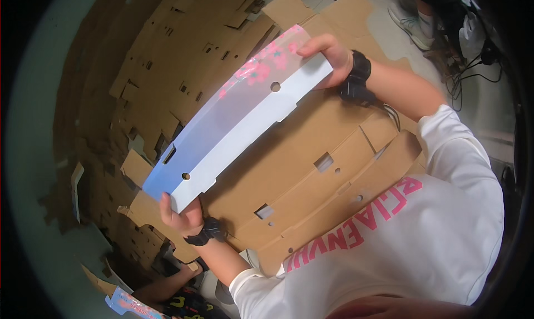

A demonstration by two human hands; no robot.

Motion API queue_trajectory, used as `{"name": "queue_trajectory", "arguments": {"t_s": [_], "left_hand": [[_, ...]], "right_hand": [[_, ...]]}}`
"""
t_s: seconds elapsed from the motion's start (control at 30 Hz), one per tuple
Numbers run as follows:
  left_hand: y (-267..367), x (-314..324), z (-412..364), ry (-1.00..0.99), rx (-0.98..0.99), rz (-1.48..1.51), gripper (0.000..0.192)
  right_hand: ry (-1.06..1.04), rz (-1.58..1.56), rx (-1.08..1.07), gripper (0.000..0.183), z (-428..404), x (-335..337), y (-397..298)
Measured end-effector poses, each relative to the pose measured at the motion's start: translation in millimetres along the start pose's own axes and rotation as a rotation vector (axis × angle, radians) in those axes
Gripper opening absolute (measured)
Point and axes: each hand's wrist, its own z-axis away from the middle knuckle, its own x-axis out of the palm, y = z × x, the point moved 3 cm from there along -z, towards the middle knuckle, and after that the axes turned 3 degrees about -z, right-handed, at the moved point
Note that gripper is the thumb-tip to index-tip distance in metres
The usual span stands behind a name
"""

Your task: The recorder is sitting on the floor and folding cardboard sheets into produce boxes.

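Note:
A long cardboard piece, printed blue to mauve with pink flowers, spans the space between my two hands. A plain white strip with notched edges runs along its near side, and round holes pierce it. My left hand grips its lower-left end, thumb on top. The upper-right end is pinched in my right hand, with the fingers mostly hidden beneath. Under the piece lies a large brown die-cut cardboard sheet with square cutouts, round holes and crease lines, reaching close to my body.
More brown die-cut cardboard sheets spread beyond the printed piece. Another person's arm is at the lower left, near a second flower-printed cardboard piece. A person's shoe and dark cables are on the floor at upper right.

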Motion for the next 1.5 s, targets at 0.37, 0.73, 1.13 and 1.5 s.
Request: {"name": "queue_trajectory", "arguments": {"t_s": [0.37,0.73,1.13,1.5], "left_hand": [[-4,7,-1,-0.034,0.011,0.010,0.056],[-3,4,-1,0.020,0.036,0.002,0.061],[5,22,-1,0.153,0.184,-0.335,0.050],[17,41,8,0.271,0.348,-0.688,0.063]], "right_hand": [[0.080,-0.087,-0.030,0.016,6,-6,12],[-0.054,-0.128,-0.015,0.019,4,1,11],[0.420,0.644,-0.089,0.043,15,13,-12],[0.604,1.421,-0.085,0.068,35,36,-25]]}}
